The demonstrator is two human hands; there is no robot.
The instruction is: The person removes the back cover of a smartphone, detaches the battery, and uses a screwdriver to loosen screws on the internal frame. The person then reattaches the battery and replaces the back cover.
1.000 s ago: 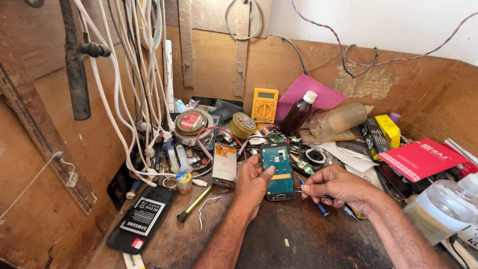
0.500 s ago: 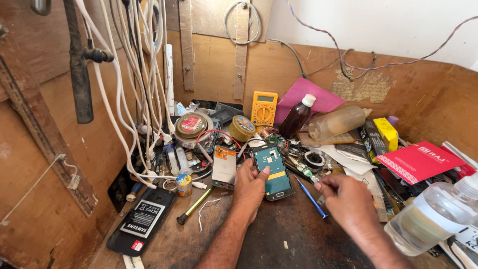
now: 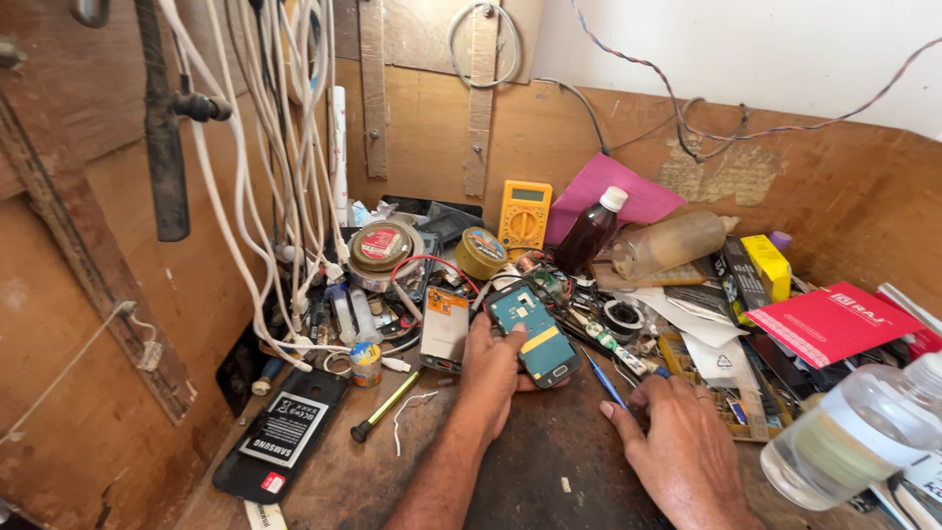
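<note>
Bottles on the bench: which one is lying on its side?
The pale, yellowish plastic bottle by the back wall lies on its side. The dark brown, white-capped bottle beside it stands upright.

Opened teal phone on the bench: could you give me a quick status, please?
Left hand steadying opened teal phone. Right hand on blue-handled tool. Loose parts crowd behind.

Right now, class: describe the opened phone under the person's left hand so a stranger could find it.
Start at the yellow multimeter against the back board. Below it, the left hand steadies the opened phone. Its teal inner frame with a yellow patch sets it apart.
</note>
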